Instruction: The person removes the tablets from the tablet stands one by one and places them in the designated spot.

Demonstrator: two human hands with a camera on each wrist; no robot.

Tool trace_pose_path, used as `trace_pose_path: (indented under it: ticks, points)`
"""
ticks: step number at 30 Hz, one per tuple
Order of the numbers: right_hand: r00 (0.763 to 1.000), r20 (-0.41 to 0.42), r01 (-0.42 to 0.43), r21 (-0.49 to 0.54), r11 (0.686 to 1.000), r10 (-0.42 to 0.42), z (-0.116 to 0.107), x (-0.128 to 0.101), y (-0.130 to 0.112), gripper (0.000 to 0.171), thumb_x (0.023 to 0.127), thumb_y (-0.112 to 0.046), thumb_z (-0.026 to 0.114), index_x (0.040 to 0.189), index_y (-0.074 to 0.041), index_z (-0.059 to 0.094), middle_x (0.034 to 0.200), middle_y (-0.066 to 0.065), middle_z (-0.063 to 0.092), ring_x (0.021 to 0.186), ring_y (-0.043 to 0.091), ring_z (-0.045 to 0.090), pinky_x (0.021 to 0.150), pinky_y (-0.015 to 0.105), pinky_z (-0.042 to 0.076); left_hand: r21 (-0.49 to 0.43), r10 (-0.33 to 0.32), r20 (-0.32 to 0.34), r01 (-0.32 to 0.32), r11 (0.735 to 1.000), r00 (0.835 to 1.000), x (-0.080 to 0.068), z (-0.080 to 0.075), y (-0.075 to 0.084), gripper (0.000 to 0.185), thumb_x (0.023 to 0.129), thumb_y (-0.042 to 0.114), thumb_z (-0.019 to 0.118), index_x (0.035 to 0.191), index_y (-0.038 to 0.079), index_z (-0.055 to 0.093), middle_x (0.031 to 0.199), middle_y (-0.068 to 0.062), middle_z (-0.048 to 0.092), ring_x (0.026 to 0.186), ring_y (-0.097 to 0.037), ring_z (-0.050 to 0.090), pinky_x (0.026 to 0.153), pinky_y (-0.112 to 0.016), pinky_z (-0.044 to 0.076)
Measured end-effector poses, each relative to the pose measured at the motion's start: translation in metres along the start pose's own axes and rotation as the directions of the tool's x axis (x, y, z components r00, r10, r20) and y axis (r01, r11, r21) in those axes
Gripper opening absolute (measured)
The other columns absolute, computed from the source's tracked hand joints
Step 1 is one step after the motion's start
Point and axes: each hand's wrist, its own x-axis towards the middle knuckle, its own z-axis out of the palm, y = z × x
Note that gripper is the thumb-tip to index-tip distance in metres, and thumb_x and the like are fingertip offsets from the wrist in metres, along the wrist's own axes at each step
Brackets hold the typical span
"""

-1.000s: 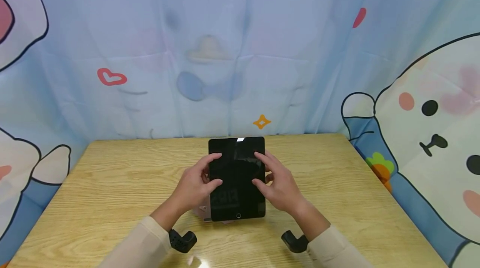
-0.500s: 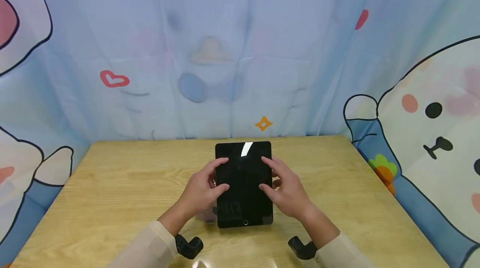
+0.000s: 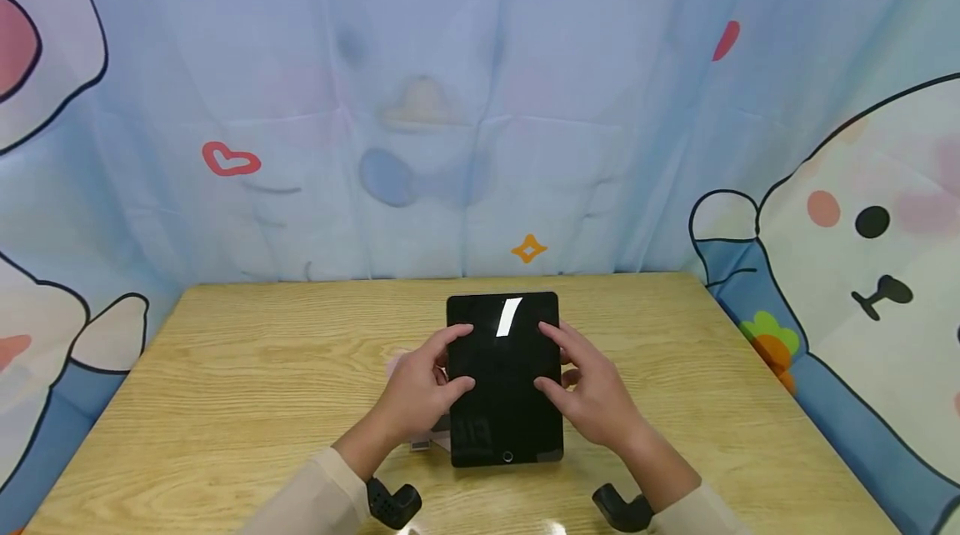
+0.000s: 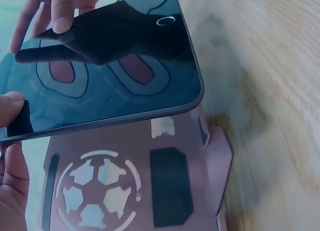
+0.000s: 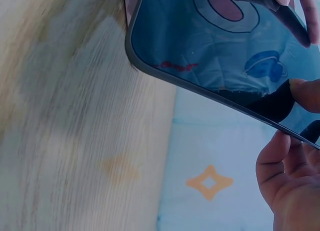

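In front of you the cartoon-printed backdrop fills the view from 9 o'clock round to 3 o'clock, with the wooden counter spreading out below it. At the middle of the counter you hold a black tablet, screen up and dark, its home button at 6 o'clock toward you, raised off the wood on a tilt. Your left hand takes its 9 o'clock edge; that grip is a pinch, thumb on the glass and fingers curled beneath. Your right hand takes the 3 o'clock edge, and its grip also pinches the tablet, thumb on top and fingers under. Directly beneath the tablet lies a pink case printed with a football pattern, flat on the counter, peeking out at 8 o'clock of the tablet in the head view. Two black wrist mounts sit at your cuffs.
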Motion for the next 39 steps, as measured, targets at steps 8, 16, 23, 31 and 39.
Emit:
trace_pose_path:
  ticks: [8,16,23,31,39]
  points:
    - [1.000,-0.006,-0.015,-0.004,1.000,0.015,-0.007,-0.010,0.004,0.071,0.079,0.009,0.079,0.144,-0.001,0.050,0.147,0.027,0.043,0.085,0.020,0.054,0.069,0.027,0.055,0.010,-0.021,0.022,0.021,1.000,1.000,0.001,0.010,0.002,0.059,0.091,0.009,0.073,0.145,0.016,0.050,0.082,0.003,0.047,0.064,-0.009,0.053,0.063,-0.028,0.048]
    - [0.999,-0.017,-0.045,-0.003,0.999,0.045,-0.010,-0.019,0.008,0.072,0.077,0.010,0.080,0.143,-0.002,0.052,0.146,0.026,0.045,0.083,0.017,0.052,0.068,0.027,0.055,-0.008,-0.042,0.051,0.042,0.999,0.998,-0.001,0.019,0.004,0.060,0.092,0.013,0.073,0.147,0.018,0.049,0.080,0.004,0.049,0.064,-0.008,0.054,0.063,-0.028,0.048]
    - [0.998,-0.016,-0.065,0.004,0.998,0.065,-0.014,-0.024,0.008,0.071,0.079,0.009,0.079,0.143,-0.004,0.052,0.143,0.021,0.050,0.084,0.018,0.055,0.068,0.027,0.055,-0.017,-0.054,0.064,0.056,0.998,0.996,0.000,0.026,0.005,0.060,0.091,0.013,0.074,0.146,0.020,0.050,0.079,0.006,0.051,0.065,-0.008,0.054,0.065,-0.028,0.048]
    - [0.996,-0.016,-0.089,-0.006,0.996,0.089,-0.019,-0.031,0.013,0.072,0.078,0.010,0.079,0.143,-0.005,0.052,0.139,0.018,0.053,0.084,0.018,0.058,0.069,0.027,0.056,-0.042,-0.062,0.084,0.066,0.997,0.995,0.000,0.035,0.007,0.060,0.091,0.013,0.074,0.145,0.022,0.051,0.077,0.005,0.052,0.066,-0.008,0.053,0.066,-0.027,0.048]
    - [0.990,0.011,-0.138,-0.012,0.990,0.138,-0.024,-0.039,0.016,0.072,0.078,0.010,0.079,0.143,-0.004,0.050,0.140,0.020,0.052,0.087,0.021,0.062,0.070,0.027,0.056,-0.064,-0.090,0.113,0.098,0.993,0.990,0.000,0.046,0.005,0.059,0.091,0.013,0.074,0.145,0.023,0.051,0.084,0.007,0.055,0.066,-0.008,0.054,0.064,-0.026,0.048]
